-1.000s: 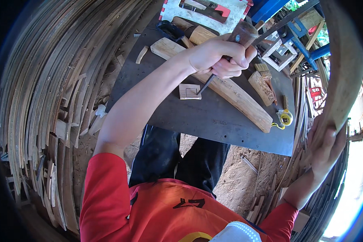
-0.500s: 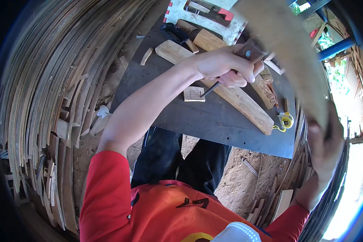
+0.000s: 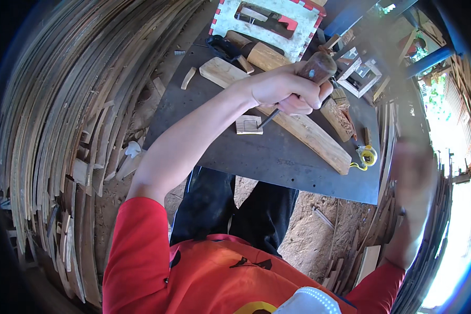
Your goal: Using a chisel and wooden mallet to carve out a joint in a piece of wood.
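My left hand [image 3: 293, 95] is wrapped round a chisel [image 3: 320, 68] with a dark, thick wooden handle. Its thin metal shaft slants down to a small wooden block [image 3: 247, 125], where the tip meets the block's right side. Pencil-like lines mark the top of that block, which lies flat on the dark tabletop [image 3: 214, 157]. Out to the right, my right hand [image 3: 413, 167] is smeared by motion; it grips a long wooden piece [image 3: 392, 63], itself a pale blur rising above the hand.
A long wooden board [image 3: 311, 136] lies just beyond the block, with a yellow tape measure [image 3: 368, 155] near its end. Behind are a white slotted panel with red edges [image 3: 222, 18], a black-handled tool [image 3: 223, 47] and a small frame [image 3: 369, 86]. Stacked timber strips [image 3: 52, 104] line the left.
The wooden piece in my right hand has swung up and away from the chisel handle, uncovering the small frame. My left hand and the chisel have barely shifted.
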`<state>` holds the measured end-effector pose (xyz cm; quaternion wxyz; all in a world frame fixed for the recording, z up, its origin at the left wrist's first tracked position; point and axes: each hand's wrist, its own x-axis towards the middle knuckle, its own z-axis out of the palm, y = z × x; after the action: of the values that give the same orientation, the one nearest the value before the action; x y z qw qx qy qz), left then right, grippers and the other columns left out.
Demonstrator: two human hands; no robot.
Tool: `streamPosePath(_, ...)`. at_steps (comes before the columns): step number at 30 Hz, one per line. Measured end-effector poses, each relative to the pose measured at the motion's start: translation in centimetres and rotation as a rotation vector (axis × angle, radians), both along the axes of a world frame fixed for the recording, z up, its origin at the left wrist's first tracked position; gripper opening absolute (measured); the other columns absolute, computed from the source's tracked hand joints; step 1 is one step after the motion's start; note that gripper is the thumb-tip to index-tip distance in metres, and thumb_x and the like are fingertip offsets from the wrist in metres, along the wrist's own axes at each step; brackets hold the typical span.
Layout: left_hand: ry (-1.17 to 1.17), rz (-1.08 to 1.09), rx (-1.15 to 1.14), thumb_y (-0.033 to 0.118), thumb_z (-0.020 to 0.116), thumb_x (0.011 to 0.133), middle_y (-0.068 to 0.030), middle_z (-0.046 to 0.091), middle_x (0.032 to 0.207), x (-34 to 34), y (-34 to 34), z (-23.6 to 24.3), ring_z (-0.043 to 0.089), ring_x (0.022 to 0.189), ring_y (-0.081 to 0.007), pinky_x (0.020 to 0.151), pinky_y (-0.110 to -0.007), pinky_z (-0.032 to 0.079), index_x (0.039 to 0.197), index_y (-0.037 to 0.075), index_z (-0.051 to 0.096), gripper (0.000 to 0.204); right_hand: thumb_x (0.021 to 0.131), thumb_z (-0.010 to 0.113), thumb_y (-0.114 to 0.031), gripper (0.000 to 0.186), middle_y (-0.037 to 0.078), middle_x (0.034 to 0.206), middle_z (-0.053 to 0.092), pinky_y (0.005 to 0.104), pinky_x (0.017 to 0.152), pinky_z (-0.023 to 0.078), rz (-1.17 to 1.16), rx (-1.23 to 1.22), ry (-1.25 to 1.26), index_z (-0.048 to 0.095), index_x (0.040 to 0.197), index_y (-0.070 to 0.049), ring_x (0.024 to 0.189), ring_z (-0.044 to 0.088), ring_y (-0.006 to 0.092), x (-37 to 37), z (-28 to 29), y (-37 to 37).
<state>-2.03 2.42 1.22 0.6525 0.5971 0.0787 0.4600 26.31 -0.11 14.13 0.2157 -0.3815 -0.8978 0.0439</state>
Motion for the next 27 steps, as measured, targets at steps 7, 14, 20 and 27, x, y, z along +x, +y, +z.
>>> streamPosePath(7,-0.018,-0.002,0.03,0.01,0.053,0.079,0.0057,0.033,0.044,0.1,0.1,0.2,0.025,0.035,-0.0025,0.036,-0.023,0.017,0.064,0.008,0.042,0.018,0.094,0.049,-0.056,0.06,0.005,0.072,0.059,0.0217,0.044,0.035,-0.02,-0.103,0.524,0.055,0.112,0.001,0.05,0.049,0.0089,2.5,1.8,0.1)
streamPosePath(14,0.021,-0.009,0.001,0.009,0.053,0.079,0.0061,0.033,0.043,-0.1,0.0,0.0,0.026,0.034,-0.0028,0.036,-0.023,0.017,0.064,0.008,0.042,0.018,0.088,0.068,-0.038,0.048,0.009,0.069,0.06,0.0306,0.055,0.045,0.024,0.043,0.058,0.055,0.108,0.003,0.06,0.058,0.016,0.1,-1.9,-0.3)
streamPosePath(20,0.035,0.008,-0.014,0.011,0.055,0.08,0.0051,0.035,0.044,-0.2,0.0,0.4,0.03,0.035,-0.0037,0.037,-0.022,0.021,0.066,0.008,0.042,0.019,0.091,0.051,-0.064,0.072,-0.001,0.058,0.049,0.0212,0.042,0.034,-0.023,-0.365,0.451,0.054,0.108,0.006,0.047,0.047,0.0045,2.7,-7.3,-1.5)
streamPosePath(27,0.087,0.571,0.205,0.018,0.066,0.089,0.0019,0.05,0.062,0.9,-1.2,-0.6,0.054,0.055,-0.007,0.056,-0.023,0.047,0.087,0.004,0.057,0.017,0.09,0.068,-0.023,0.028,0.009,0.058,0.052,0.0308,0.048,0.039,-0.225,-0.556,0.267,0.056,0.092,0.002,0.05,0.048,0.013,5.9,-16.7,-1.3)
